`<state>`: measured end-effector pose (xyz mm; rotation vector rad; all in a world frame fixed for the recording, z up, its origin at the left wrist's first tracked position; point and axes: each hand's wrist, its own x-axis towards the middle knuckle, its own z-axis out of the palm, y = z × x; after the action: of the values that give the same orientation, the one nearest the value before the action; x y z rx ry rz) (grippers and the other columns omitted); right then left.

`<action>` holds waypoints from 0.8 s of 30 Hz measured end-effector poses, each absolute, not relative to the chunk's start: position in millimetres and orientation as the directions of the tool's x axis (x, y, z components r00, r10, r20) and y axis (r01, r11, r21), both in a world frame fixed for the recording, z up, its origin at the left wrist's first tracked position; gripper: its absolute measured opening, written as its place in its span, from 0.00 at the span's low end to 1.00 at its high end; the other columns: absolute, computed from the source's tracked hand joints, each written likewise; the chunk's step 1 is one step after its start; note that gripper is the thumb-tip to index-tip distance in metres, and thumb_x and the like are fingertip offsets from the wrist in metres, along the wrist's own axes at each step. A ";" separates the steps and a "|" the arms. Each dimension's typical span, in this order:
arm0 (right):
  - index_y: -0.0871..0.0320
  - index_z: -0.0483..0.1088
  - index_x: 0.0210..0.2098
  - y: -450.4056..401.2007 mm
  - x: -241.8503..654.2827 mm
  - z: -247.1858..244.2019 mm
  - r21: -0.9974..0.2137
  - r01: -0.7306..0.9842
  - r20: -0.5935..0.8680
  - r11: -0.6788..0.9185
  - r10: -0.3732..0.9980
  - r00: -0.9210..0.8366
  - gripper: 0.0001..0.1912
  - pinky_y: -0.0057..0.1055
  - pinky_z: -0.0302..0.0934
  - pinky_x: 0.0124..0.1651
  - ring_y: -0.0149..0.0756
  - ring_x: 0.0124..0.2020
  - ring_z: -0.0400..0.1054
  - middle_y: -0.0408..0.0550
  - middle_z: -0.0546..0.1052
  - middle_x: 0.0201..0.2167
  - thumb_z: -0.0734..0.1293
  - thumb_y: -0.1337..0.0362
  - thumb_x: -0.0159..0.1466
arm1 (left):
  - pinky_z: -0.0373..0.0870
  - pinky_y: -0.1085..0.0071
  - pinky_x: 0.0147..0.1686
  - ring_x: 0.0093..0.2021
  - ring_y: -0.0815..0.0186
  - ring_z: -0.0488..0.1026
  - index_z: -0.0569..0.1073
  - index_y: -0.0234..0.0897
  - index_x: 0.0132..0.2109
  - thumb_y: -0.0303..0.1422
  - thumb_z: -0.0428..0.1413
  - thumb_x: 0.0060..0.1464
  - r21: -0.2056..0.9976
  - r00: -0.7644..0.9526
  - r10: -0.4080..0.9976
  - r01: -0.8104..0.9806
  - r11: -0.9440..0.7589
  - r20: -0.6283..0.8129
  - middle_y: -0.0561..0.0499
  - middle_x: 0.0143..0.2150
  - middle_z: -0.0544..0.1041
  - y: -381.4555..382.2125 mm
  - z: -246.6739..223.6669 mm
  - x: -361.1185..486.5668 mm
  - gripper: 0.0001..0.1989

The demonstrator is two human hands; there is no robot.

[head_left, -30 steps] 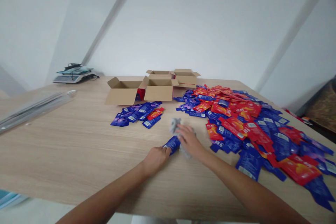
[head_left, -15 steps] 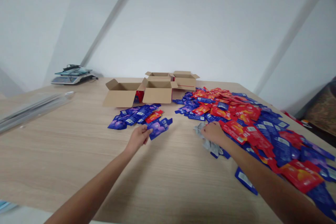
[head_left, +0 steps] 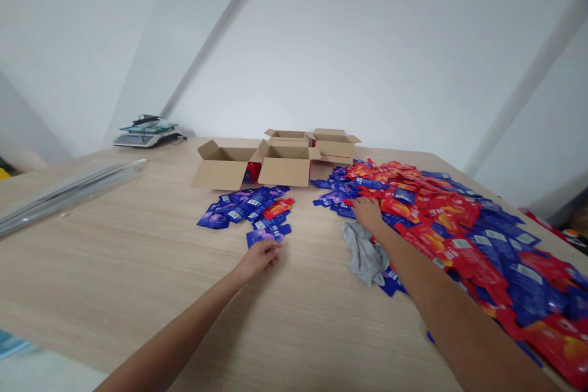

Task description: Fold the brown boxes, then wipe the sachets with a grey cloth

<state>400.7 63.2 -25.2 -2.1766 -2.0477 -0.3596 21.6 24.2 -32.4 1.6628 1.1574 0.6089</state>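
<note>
- Right hand (head_left: 369,214) has moved away from the grey cloth (head_left: 365,254), which it gripped half a second ago, to the far left edge of the big heap (head_left: 441,214).
- Left hand (head_left: 261,258) has brought the blue pouch (head_left: 271,234) down to the near side of the small pile (head_left: 243,205).
- Left fingers are partly bent at the pouch's near edge — I cannot tell whether they pinch it or have let go.
- Right fingers are slightly bent, tips among the pouches at the heap's edge; I cannot tell whether they have hold of one.
- Cloth lies crumpled on the table (head_left: 193,282), just near of the right hand, covering part of a blue pouch at the heap's left side.
- Big heap, red and blue pouches mixed, spreads over the right side from far to near; the right forearm crosses in front of it.
- Small pile is mostly blue, with red showing at its right.
- Four open boxes (head_left: 285,173) stand beyond the small pile — two nearer, two farther.
- At far left sits a scale (head_left: 142,139) with things stacked on it; nearer, long rods (head_left: 68,195) lie in clear plastic.
</note>
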 end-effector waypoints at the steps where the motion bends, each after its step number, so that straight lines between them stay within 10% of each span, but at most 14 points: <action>1: 0.60 0.67 0.51 62.2 402.1 -21.7 0.074 0.996 0.261 -0.040 0.965 0.019 0.17 0.43 0.49 0.55 0.45 0.53 0.62 0.59 0.72 0.49 0.57 0.66 0.65 | 0.65 0.75 0.21 0.29 0.65 0.72 0.71 0.33 0.46 0.35 0.53 0.47 0.919 0.408 0.907 0.389 -0.069 -0.104 0.48 0.35 0.75 25.5 -31.9 22.9 0.18; 6: 0.64 0.69 0.48 47.4 405.0 12.9 0.038 0.999 0.302 -0.019 0.953 0.006 0.17 0.36 0.54 0.51 0.43 0.48 0.66 0.60 0.74 0.45 0.55 0.68 0.66 | 0.68 0.73 0.30 0.39 0.62 0.71 0.71 0.34 0.47 0.31 0.56 0.45 0.912 0.326 0.945 0.383 -0.147 0.015 0.45 0.45 0.74 31.9 -21.5 29.1 0.19; 11: 0.60 0.63 0.56 11.4 354.3 37.6 -0.429 0.898 0.501 0.099 0.853 0.146 0.22 0.35 0.58 0.52 0.41 0.50 0.67 0.54 0.73 0.51 0.50 0.63 0.68 | 0.70 0.70 0.36 0.43 0.62 0.71 0.70 0.35 0.49 0.35 0.57 0.49 0.974 0.403 0.915 0.191 -0.123 0.036 0.44 0.50 0.72 6.5 -1.2 61.0 0.19; 16: 0.56 0.67 0.52 -33.0 281.1 16.7 -0.720 0.605 0.432 0.339 0.902 0.008 0.20 0.35 0.61 0.50 0.38 0.47 0.68 0.48 0.75 0.48 0.51 0.59 0.67 | 0.72 0.66 0.38 0.41 0.61 0.74 0.70 0.33 0.47 0.40 0.61 0.47 0.964 0.661 0.736 -0.072 0.255 -0.145 0.43 0.44 0.75 -35.9 10.5 100.8 0.22; 19: 0.55 0.64 0.55 -55.1 279.5 -3.7 -0.644 0.687 0.377 0.338 0.921 -0.100 0.21 0.37 0.59 0.53 0.38 0.50 0.66 0.50 0.73 0.50 0.50 0.59 0.68 | 0.72 0.69 0.29 0.31 0.63 0.74 0.71 0.30 0.43 0.39 0.63 0.43 0.925 0.709 0.660 -0.026 0.379 -0.250 0.46 0.34 0.76 -46.9 0.5 98.1 0.21; 24: 0.60 0.60 0.59 -66.2 335.5 -29.4 -0.172 0.984 0.238 0.052 0.971 -0.009 0.26 0.50 0.47 0.59 0.50 0.59 0.53 0.58 0.64 0.58 0.60 0.70 0.60 | 0.67 0.75 0.20 0.21 0.68 0.71 0.71 0.29 0.40 0.38 0.64 0.41 0.897 0.616 0.666 0.173 0.406 -0.420 0.49 0.27 0.76 -41.4 -17.9 67.5 0.21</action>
<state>335.5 -66.2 -29.4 -1.9806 -2.0434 -0.0617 67.5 -41.4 -17.9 1.1398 0.8892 0.3694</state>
